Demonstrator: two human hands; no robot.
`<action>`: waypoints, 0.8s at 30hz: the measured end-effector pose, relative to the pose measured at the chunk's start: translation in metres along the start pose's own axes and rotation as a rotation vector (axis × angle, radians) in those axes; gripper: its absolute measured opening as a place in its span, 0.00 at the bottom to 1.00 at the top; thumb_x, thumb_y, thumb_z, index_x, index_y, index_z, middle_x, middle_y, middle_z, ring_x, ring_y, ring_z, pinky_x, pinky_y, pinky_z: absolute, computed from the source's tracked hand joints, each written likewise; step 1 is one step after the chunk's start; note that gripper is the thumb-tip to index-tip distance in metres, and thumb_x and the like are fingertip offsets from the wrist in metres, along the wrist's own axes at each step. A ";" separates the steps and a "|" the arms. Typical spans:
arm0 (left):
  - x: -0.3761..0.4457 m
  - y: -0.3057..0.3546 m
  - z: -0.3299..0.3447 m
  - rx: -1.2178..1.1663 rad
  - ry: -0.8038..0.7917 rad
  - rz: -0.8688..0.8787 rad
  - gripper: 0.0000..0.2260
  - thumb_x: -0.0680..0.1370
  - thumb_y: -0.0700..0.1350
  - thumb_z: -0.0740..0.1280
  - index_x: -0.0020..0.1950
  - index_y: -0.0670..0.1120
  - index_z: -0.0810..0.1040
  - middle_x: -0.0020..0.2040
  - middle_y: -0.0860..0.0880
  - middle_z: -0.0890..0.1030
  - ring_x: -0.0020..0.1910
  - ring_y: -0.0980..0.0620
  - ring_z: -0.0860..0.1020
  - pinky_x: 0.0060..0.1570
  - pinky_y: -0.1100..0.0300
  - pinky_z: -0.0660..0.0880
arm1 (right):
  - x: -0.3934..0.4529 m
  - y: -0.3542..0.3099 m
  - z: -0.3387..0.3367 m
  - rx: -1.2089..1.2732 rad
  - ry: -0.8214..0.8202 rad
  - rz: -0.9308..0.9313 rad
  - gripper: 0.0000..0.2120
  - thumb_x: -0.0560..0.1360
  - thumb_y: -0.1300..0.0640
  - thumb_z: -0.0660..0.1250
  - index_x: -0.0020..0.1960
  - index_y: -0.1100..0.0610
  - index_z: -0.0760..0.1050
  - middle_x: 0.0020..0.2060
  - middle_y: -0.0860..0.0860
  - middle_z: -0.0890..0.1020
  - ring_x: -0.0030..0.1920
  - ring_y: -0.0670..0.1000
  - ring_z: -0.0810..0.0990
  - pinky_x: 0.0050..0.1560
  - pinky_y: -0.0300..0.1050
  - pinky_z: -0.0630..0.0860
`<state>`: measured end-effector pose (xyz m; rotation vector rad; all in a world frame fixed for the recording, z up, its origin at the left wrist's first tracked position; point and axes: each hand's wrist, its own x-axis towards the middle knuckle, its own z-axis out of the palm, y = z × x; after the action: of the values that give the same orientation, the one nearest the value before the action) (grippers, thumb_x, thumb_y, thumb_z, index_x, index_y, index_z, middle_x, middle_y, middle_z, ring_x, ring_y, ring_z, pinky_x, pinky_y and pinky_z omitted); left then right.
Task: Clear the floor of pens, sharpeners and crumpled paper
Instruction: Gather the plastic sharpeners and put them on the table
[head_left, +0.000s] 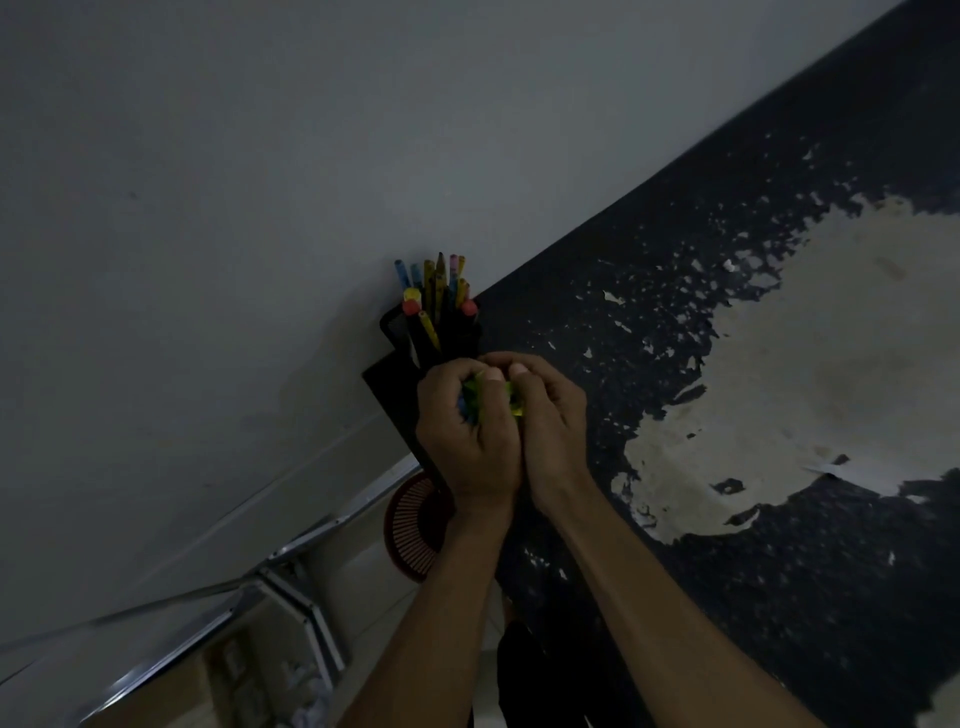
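Note:
Both my hands are raised together over the near corner of a black tabletop (675, 332). My left hand (470, 431) and my right hand (548, 426) are cupped side by side, fingers curled round a bunch of small green, yellow and blue items (480, 397); what they are I cannot tell. Just beyond my fingers stands a black desk organiser (410, 364) against the wall, its tall compartment filled with several pencils and pens (439, 291).
The tabletop's black coating is peeled away in a large pale patch (810, 364) at the right. A grey wall (208, 208) fills the left. Below the table are a red slotted basket (413, 525), a metal frame (291, 582) and crumpled white paper (306, 696) on the floor.

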<state>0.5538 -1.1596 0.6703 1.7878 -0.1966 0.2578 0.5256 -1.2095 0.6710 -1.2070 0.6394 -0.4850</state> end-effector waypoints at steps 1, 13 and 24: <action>0.000 0.000 0.000 -0.010 0.000 -0.008 0.05 0.75 0.45 0.63 0.43 0.45 0.76 0.38 0.49 0.78 0.36 0.54 0.76 0.37 0.64 0.73 | 0.000 0.001 0.000 -0.001 0.000 0.003 0.12 0.80 0.65 0.58 0.51 0.64 0.81 0.46 0.60 0.83 0.50 0.60 0.82 0.52 0.61 0.80; -0.001 0.002 0.001 -0.135 0.062 -0.006 0.09 0.75 0.44 0.59 0.40 0.42 0.75 0.36 0.55 0.76 0.35 0.63 0.74 0.35 0.66 0.72 | 0.001 -0.003 0.000 0.121 -0.005 0.099 0.15 0.77 0.69 0.54 0.49 0.68 0.80 0.47 0.61 0.83 0.51 0.59 0.82 0.50 0.50 0.81; -0.002 0.002 -0.001 -0.112 -0.021 -0.077 0.12 0.78 0.36 0.56 0.54 0.38 0.77 0.45 0.58 0.79 0.43 0.66 0.78 0.43 0.70 0.74 | 0.001 -0.010 0.003 0.155 0.033 0.122 0.17 0.83 0.59 0.54 0.51 0.67 0.80 0.44 0.56 0.84 0.46 0.48 0.83 0.46 0.38 0.78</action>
<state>0.5509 -1.1592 0.6720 1.6833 -0.1536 0.1702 0.5284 -1.2107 0.6814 -1.0095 0.6863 -0.4444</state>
